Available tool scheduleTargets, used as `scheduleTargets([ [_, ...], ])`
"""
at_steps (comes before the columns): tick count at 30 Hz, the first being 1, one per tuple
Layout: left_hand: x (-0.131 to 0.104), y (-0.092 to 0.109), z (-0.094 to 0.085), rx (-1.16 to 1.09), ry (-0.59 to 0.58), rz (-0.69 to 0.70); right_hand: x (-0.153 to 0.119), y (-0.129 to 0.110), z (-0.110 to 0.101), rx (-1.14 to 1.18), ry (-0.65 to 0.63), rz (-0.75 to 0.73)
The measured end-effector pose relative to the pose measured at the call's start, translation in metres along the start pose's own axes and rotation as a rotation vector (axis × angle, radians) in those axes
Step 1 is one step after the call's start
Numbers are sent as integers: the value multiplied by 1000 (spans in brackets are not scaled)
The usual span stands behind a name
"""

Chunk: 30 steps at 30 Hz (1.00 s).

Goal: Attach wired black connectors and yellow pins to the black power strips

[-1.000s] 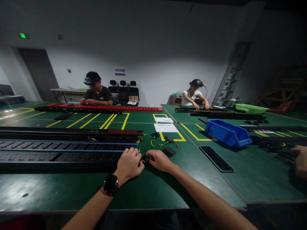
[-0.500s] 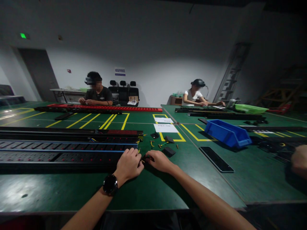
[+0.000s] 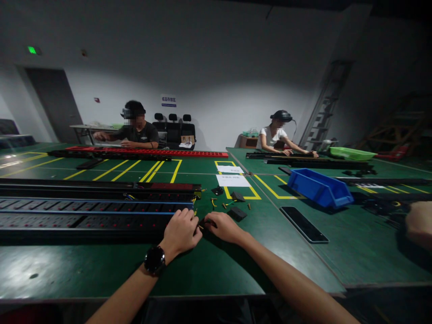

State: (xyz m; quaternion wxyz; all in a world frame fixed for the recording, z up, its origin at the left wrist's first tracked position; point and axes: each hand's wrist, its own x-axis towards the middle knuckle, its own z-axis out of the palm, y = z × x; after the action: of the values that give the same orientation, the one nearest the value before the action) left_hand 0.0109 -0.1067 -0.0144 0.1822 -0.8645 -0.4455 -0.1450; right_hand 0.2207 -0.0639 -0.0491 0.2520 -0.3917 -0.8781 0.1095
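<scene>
At the right end of the nearest long black power strip [image 3: 111, 222], my left hand [image 3: 181, 230] is closed, its fingers curled over that end. A dark watch sits on this wrist. Just to the right, my right hand [image 3: 222, 226] pinches something small and dark whose kind I cannot make out. A thin brass-coloured bit shows between the two hands. Beyond my right hand lie a black block-shaped part [image 3: 237, 213], a second dark part [image 3: 238, 196] and several small yellow-green wire pieces [image 3: 213, 203]. A further strip [image 3: 91, 206] with blue edges lies behind the nearest one.
A phone [image 3: 303, 224] and a blue bin [image 3: 319, 188] are to the right. White paper sheets [image 3: 233, 180] lie ahead. Two people work across the table near a red strip [image 3: 162, 152] and a green tray [image 3: 353, 153]. Another person's blurred hand [image 3: 420, 222] is at the right edge.
My hands stay almost still. Across the table, the left person's arm has reached out leftward, and the right person has shifted their hands over the black strips. The hand at the right edge moved slightly.
</scene>
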Motion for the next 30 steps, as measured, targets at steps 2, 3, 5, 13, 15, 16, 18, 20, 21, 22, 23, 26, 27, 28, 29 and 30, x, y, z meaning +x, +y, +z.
scheduleTargets([
  [2, 0, 0, 1, 3, 1, 0, 0, 0, 0, -4, -7, 5],
  [3, 0, 0, 2, 6, 2, -2, 0, 0, 0, -4, -11, 8],
  [5, 0, 0, 3, 13, 4, -5, 0, 0, -1, -3, -18, 11],
  [13, 0, -1, 3, 4, 8, 1, 0, -1, -1, -7, -22, 13],
  [15, 0, -1, 2, -3, 7, 2, 0, -2, -2, -5, -21, 13],
  [16, 0, -1, 2, -5, 5, 2, 0, -2, -2, -3, -18, 13],
  [18, 0, -1, 3, -3, 5, 1, 0, -2, -3, 4, -16, 13],
  [20, 0, -1, 3, 5, 7, -1, 0, -2, -3, 8, -14, 13],
  [21, 0, -1, 3, 9, 9, 0, 0, -2, -2, 8, -14, 12],
  [22, 0, -1, 2, 13, 11, 1, 0, -1, -2, 6, -13, 10],
  [23, 0, -1, 2, 16, 12, 2, 0, -1, -1, 5, -12, 9],
  [26, 0, 0, 1, 17, 11, 5, 0, 0, -1, 6, -9, 4],
  [27, 0, 0, 1, 16, 10, 5, 0, 0, 0, 8, -8, 3],
  [28, 0, -1, 1, 15, 9, 6, -1, 0, -1, 10, -7, 3],
  [29, 0, -1, 1, 15, 7, 6, -1, 0, -1, 11, -7, 4],
  [30, 0, -1, 1, 14, 6, 6, 0, 0, -1, 11, -7, 5],
])
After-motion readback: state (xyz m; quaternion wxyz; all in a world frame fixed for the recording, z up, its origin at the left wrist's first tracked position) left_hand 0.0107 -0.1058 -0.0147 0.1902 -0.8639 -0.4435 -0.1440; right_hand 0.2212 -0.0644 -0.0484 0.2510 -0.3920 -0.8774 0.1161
